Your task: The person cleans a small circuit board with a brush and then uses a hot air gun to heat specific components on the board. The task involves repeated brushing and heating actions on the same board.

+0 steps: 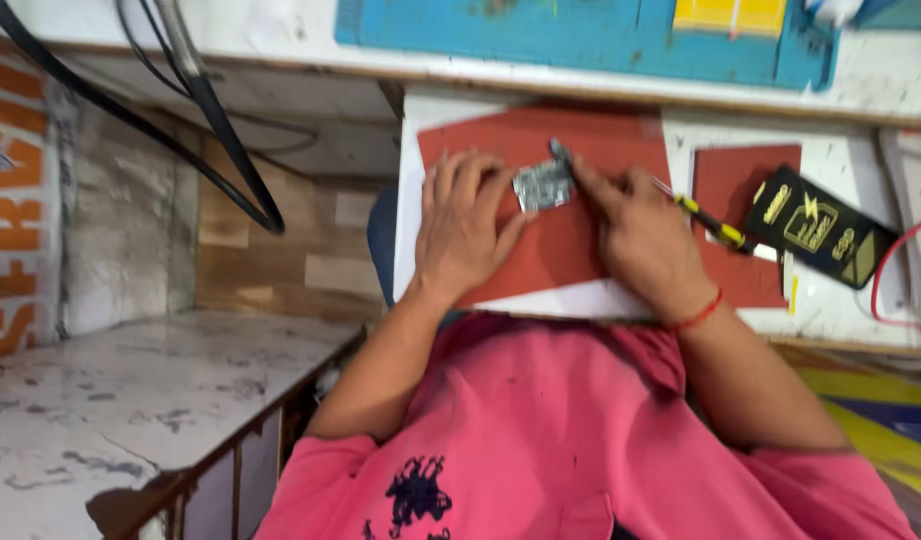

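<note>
Two hands work together: your left hand [465, 225] presses flat-fingered on the small circuit board [542, 186] lying on the red mat [560, 250], your right hand [640, 235] grips the screwdriver [705, 222]. A slipping tip could gouge the board.

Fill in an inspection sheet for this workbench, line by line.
Surface: white bench with a red mat under the hands.
Job's things: small circuit board on the mat; yellow-and-black screwdriver.
Clutter: black-and-gold flat pack, second red pad, blue tray.
Grips: left hand steadies the board; right hand holds the screwdriver, tip at the board.
Cables: black cables at left, red wire at right.
Surroundings: marble counter, wood-panel wall.
</note>
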